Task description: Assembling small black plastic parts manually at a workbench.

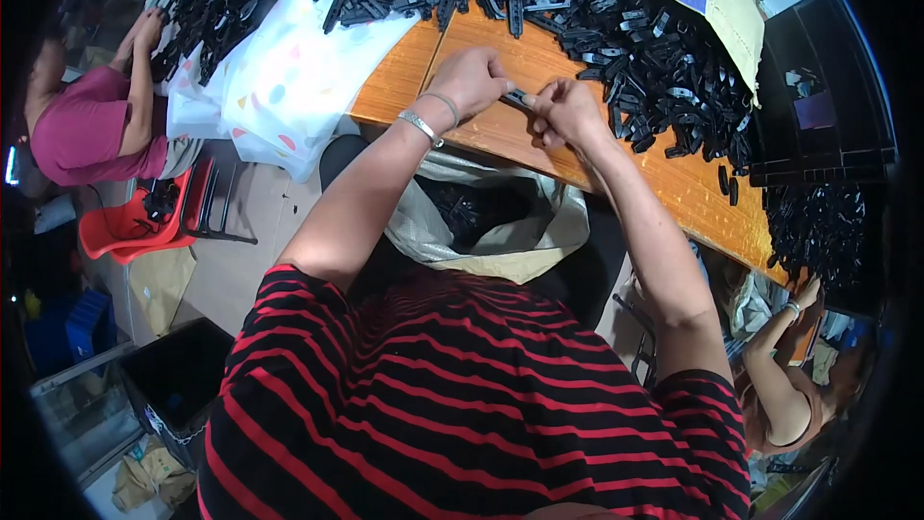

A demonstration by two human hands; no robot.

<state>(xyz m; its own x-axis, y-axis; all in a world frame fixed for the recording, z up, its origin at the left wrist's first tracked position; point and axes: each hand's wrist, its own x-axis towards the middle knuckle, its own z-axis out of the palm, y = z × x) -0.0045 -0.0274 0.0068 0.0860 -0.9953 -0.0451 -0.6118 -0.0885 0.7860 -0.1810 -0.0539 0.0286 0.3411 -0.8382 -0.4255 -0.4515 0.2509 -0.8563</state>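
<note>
Near the front edge of the orange wooden tabletop (500, 130), the left hand (472, 77) and right hand (568, 114) each pinch one end of a small black plastic clip (517, 96), seemingly light, stiff and best held by its ends.

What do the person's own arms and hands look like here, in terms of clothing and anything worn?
Both forearms are bare, with no gloves on the left hand or the right hand. The left wrist carries a silver bracelet and a thin grey band. Short sleeves of a black shirt with red stripes end at the upper arms. No ring is discernible.
</note>
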